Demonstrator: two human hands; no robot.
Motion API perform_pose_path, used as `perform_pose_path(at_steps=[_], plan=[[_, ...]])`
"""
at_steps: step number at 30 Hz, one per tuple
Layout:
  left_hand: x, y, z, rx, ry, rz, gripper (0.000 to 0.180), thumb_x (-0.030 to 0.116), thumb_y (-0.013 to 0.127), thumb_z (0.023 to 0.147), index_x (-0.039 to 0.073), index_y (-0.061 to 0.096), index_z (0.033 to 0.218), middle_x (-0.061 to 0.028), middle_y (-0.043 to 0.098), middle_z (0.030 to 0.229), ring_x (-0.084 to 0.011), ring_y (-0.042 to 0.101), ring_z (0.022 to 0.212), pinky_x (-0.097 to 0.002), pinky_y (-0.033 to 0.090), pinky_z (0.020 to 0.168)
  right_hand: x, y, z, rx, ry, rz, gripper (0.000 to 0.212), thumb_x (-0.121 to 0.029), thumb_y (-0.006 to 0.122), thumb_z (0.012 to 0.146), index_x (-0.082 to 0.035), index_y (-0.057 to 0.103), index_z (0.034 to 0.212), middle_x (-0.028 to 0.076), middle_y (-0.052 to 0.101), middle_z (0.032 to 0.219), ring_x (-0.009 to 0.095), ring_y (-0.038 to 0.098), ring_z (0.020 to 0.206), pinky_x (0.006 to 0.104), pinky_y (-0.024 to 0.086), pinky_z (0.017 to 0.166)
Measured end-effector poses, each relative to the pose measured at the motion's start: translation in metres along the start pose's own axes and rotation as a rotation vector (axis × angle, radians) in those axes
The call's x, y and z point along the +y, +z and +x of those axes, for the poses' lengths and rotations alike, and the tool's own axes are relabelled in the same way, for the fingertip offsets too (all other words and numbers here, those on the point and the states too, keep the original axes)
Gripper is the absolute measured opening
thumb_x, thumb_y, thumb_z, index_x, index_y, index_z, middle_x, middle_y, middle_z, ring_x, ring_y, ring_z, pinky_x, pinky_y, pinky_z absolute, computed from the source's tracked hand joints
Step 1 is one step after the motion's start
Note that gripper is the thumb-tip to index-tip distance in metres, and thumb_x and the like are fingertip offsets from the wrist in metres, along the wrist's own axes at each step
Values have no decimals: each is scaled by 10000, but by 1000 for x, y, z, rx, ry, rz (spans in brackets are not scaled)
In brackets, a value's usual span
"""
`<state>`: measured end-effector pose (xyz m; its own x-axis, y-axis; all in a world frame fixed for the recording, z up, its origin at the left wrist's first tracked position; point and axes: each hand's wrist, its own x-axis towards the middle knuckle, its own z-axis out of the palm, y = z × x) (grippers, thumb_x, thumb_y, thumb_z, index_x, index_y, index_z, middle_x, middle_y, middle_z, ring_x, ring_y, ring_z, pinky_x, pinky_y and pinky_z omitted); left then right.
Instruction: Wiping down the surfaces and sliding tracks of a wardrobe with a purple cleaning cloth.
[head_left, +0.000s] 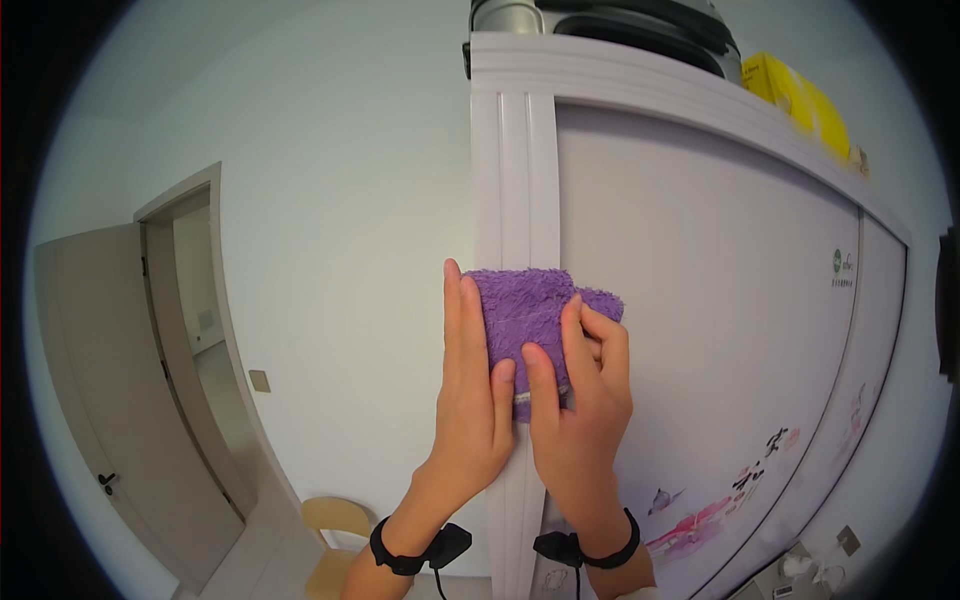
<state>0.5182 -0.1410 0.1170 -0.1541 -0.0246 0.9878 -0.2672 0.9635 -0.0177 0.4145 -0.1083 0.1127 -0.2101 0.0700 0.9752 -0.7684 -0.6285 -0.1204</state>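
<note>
A fluffy purple cleaning cloth (522, 318), folded over, lies against the pale upright frame (514, 180) at the left edge of a wardrobe. Along the cloth's left side my left hand (468, 405) has its fingers stretched upward, with the thumb on the cloth's front; it holds the cloth to the frame. My right hand (588, 400) grips the cloth's right part between bent fingers and thumb. Part of the cloth sticks out to the right behind those fingers. What lies under the cloth is hidden.
The wardrobe's sliding door (700, 270) with a flower print fills the right. On top sit a suitcase (610, 25) and a yellow package (795, 100). A wooden chair (335, 515) stands low at left, near an open door (125, 400) and a wall switch (260, 381).
</note>
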Motion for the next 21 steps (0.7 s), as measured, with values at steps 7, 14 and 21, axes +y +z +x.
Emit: perform_pose_path(at_steps=[7, 14, 21], plan=[[-2, 7, -39, 3, -26, -35, 588, 122, 339, 979, -68, 86, 1475, -313, 27, 1530, -473, 128, 1410, -467, 226, 1121, 6, -10, -38, -41, 3, 20, 424, -43, 696, 814, 28, 580, 1215, 133, 559, 1123, 233, 614, 857, 312, 524, 690], [2, 12, -75, -2, -93, -11, 604, 160, 344, 983, -59, 81, 1481, -258, 48, 1553, -402, 101, 1437, -454, 125, 1152, 10, -20, -65, -38, -7, 35, 400, -15, 726, 776, 48, 611, 1154, 149, 580, 1071, 242, 622, 819, 314, 535, 663], [28, 9, -101, 39, -261, 119, 629, 9, 478, 902, -38, 210, 1470, -268, 222, 1512, -427, 378, 1319, -399, 358, 1050, 10, -32, -91, -113, 131, 113, 410, -15, 756, 742, 54, 611, 1120, 164, 594, 1064, 253, 621, 860, 307, 525, 699]])
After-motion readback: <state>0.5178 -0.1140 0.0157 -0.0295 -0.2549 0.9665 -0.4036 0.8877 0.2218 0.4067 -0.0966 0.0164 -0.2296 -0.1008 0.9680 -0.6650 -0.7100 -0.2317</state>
